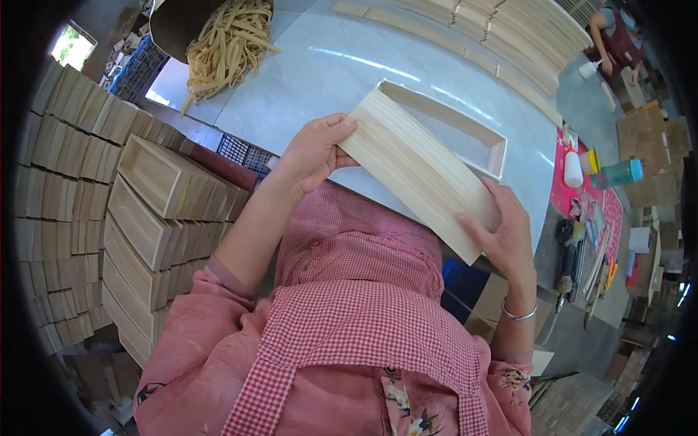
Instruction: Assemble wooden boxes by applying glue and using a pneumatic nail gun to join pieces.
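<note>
A: Hands?
B: Left hand (316, 151) pinching the pale wooden panel (414, 171) at its left end, thumb on top; right hand (509, 229) gripping the other end
A: Panel position, axis?
B: Between both hands, over the near edge of the table (305, 83), long axis slanting far-left to near-right, steeper than the wooden frame (445, 112) just beyond; right hand looks nearer the frame
A: Anything in the way?
B: Panel hides part of the frame's near side; stacked slats (502, 36) further back, curled strips (229, 47) far left, both apart from frame
</note>
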Action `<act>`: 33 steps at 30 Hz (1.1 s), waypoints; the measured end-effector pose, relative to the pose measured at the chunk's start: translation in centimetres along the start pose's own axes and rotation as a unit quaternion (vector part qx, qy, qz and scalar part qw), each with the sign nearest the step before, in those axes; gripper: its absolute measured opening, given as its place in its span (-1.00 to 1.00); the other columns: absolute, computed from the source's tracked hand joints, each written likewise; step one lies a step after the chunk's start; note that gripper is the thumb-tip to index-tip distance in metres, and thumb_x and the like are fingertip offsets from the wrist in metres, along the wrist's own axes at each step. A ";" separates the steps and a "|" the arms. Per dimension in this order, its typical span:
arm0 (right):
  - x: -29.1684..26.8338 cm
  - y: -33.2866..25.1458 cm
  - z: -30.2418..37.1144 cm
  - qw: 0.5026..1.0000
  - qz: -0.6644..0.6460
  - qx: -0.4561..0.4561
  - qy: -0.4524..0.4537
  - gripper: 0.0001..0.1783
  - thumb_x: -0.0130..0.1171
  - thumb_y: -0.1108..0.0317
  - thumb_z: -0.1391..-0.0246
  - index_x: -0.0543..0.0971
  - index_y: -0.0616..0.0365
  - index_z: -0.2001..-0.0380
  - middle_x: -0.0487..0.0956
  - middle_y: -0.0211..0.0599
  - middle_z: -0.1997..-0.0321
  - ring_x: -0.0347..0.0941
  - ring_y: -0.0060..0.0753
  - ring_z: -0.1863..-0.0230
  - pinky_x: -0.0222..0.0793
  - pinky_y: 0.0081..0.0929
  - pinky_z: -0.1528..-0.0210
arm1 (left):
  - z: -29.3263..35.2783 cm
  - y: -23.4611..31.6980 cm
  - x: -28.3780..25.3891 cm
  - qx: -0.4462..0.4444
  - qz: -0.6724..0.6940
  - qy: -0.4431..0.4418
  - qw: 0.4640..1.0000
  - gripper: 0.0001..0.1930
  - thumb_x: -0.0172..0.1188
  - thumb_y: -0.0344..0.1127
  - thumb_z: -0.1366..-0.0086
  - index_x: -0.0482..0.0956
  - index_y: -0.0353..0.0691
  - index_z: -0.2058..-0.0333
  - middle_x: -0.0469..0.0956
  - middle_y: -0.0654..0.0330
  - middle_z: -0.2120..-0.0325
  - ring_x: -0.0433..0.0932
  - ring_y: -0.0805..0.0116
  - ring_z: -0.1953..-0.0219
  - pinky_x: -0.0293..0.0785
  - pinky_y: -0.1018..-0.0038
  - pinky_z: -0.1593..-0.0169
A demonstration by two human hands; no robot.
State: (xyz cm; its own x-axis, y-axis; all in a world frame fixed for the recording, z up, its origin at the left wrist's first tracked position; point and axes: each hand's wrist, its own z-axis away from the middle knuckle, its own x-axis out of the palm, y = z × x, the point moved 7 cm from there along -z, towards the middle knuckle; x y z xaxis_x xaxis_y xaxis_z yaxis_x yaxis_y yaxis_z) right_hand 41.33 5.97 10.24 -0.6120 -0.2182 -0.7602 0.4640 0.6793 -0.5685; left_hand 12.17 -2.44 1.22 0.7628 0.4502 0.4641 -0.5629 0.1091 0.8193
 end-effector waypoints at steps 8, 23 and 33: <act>-3.3 -1.2 -0.9 0.997 -0.050 0.057 -0.013 -0.67 0.31 0.52 -0.02 0.62 0.30 0.09 0.68 -0.18 0.12 0.56 -0.26 0.21 0.45 -0.40 0.04 | 0.1 1.8 1.6 0.085 0.077 -0.034 0.993 -0.65 0.09 -0.30 -0.49 0.45 -0.46 -0.10 0.58 -0.09 0.11 0.61 0.23 0.05 0.58 0.39 -0.09; -3.1 -1.8 -2.3 0.974 0.138 -0.166 -0.076 -0.49 0.48 0.33 0.16 0.59 0.10 0.06 0.53 -0.22 -0.24 0.44 -0.16 -0.22 0.23 -0.20 -0.34 | 0.9 3.4 3.3 0.009 -0.043 -0.067 0.997 -0.32 0.15 -0.38 -0.30 0.21 -0.52 -0.34 0.36 -0.32 -0.19 0.47 0.09 -0.11 0.43 0.41 -0.17; -3.5 2.6 -6.7 0.982 0.120 -0.104 -0.098 -0.13 0.56 0.18 0.31 0.49 0.10 -0.18 0.45 -0.18 -0.35 0.34 -0.11 -0.35 0.08 -0.17 -0.46 | -3.3 5.3 1.8 0.092 0.018 -0.059 0.994 -0.50 0.18 -0.48 -0.31 0.40 -0.49 -0.21 0.57 -0.07 0.03 0.56 0.28 0.09 0.48 0.54 -0.01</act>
State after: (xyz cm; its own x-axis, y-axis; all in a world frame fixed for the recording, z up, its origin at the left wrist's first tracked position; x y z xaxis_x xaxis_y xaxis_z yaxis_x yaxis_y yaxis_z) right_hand 40.38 13.17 13.57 -0.3559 -0.1511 -0.9222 0.4258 0.8522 -0.3040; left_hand 9.50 1.87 5.30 0.7811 0.3429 0.5217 -0.5314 -0.0734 0.8439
